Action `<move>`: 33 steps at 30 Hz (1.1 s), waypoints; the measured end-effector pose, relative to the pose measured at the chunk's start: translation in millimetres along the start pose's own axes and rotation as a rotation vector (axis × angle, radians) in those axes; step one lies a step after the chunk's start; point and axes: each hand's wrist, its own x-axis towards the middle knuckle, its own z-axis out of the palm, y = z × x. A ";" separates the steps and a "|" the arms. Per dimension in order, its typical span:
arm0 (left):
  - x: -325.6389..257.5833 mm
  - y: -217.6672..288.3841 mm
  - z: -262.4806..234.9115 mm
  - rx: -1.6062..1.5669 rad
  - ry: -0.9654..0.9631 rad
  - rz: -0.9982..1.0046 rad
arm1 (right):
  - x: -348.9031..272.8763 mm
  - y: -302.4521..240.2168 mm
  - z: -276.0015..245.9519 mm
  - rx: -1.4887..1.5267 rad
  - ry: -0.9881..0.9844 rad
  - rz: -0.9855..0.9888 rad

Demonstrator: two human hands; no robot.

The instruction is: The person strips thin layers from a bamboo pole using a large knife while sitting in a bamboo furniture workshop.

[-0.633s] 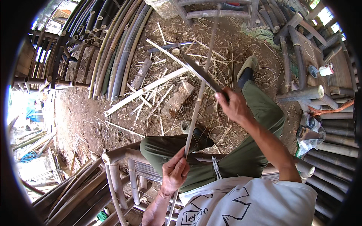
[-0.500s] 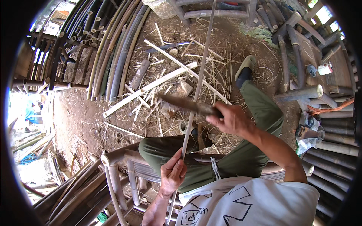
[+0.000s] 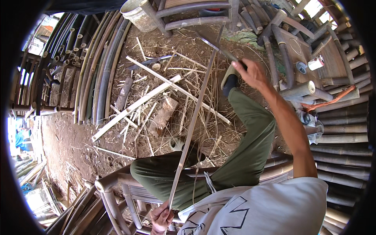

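A long, thin bamboo strip [image 3: 194, 117] slants from beside my body out over the littered floor. Its near end is gripped in my left hand [image 3: 161, 216], fingers closed, low beside my thigh. My right hand [image 3: 252, 73], arm stretched far forward, is wrapped around the handle of a long knife [image 3: 208, 43]. The blade points left and crosses the strip near its far end; I cannot tell whether it is cutting in. A thin sliver [image 3: 197, 164] hangs down near my lap.
I sit on a bamboo bench [image 3: 113, 182]. Pale split bamboo pieces [image 3: 137, 107], shavings and a wood block [image 3: 163, 116] litter the floor. Bamboo poles [image 3: 105, 74] lie at the left. A dirty white bucket [image 3: 139, 17] stands far off, and a bamboo chair [image 3: 291, 55] at the far right.
My right hand has carried the knife forward along the strip, away from my body. My left hand has drawn back and lower, still holding the strip. The view has shifted somewhat.
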 end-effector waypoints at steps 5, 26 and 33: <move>-39.0 2.6 -12.4 0.112 0.111 -0.111 | 40.1 68.2 -60.1 -0.130 0.114 0.039; 137.2 40.7 45.9 -0.348 -0.134 -0.233 | -81.2 -101.4 -10.6 0.179 -0.013 -0.180; 157.0 51.9 68.2 -0.483 -0.154 -0.222 | -142.7 -152.2 89.3 0.278 0.059 -0.709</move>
